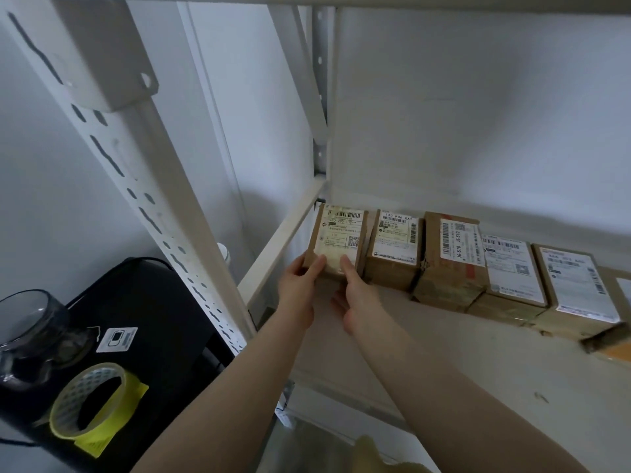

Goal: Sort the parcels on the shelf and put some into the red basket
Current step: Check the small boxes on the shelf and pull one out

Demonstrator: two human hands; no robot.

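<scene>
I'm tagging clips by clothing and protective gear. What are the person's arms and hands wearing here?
Nothing visible: the left hand and right hand are bare, without gloves, rings or watch, and both forearms are uncovered to the frame's bottom edge, so no sleeve shows.

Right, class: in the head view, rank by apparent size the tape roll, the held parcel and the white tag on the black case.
1. Tape roll, though nearest the camera
2. Held parcel
3. White tag

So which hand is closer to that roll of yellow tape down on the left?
Left. The left hand grips the end parcel on the side towards the yellow tape; the right hand holds the parcel's farther side.
</scene>
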